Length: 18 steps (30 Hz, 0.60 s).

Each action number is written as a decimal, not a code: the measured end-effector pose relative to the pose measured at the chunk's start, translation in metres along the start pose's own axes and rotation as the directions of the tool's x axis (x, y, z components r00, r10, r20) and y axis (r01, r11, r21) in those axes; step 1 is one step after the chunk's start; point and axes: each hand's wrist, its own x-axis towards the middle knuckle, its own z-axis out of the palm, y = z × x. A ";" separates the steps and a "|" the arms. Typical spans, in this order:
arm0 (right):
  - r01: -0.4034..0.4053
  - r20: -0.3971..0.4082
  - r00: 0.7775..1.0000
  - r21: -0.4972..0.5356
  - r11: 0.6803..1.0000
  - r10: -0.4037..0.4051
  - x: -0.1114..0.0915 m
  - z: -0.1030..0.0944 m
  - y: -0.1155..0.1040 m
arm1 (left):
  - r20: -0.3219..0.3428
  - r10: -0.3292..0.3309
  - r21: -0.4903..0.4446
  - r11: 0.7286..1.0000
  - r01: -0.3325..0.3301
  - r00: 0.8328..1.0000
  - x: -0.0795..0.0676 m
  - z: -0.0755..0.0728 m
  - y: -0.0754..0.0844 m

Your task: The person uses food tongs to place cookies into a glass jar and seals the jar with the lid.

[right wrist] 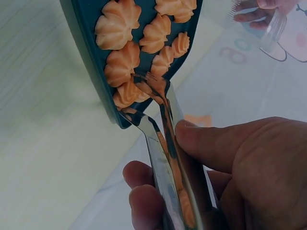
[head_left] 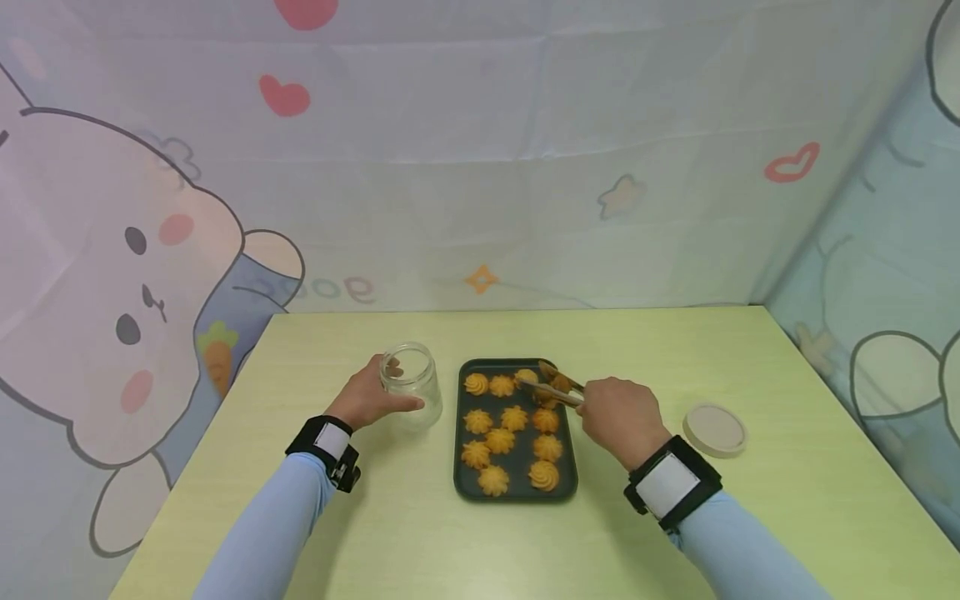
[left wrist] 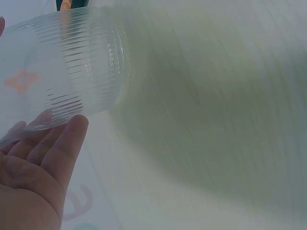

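My left hand (head_left: 371, 398) holds a clear glass jar (head_left: 426, 390) at the left of the tray, thumb in front and fingers behind. In the left wrist view, fingers lie along the ribbed side of the jar (left wrist: 72, 62). My right hand (head_left: 621, 421) grips metal tongs (head_left: 551, 392), thumb on one arm and fingers on the other. Their parted tips straddle a piped cookie (right wrist: 125, 95) in the far right corner of a dark baking tray (head_left: 517, 468). Several golden swirl cookies (head_left: 543, 476) lie on the tray.
A round, pale lid (head_left: 715, 430) lies on the light wooden table (head_left: 405, 542), right of the right hand. A printed cloth backdrop (head_left: 525, 208) stands behind the table's far edge.
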 end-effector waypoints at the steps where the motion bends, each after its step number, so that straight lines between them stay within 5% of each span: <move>1: -0.003 0.001 1.000 0.000 1.000 0.003 0.000 0.000 -0.001 | -0.001 -0.003 -0.003 1.000 0.003 1.000 0.000 0.000 0.000; 18: -0.031 -0.077 0.996 0.046 0.998 0.035 -0.010 0.007 -0.001 | -0.009 0.009 -0.027 1.000 -0.009 1.000 -0.001 0.005 -0.003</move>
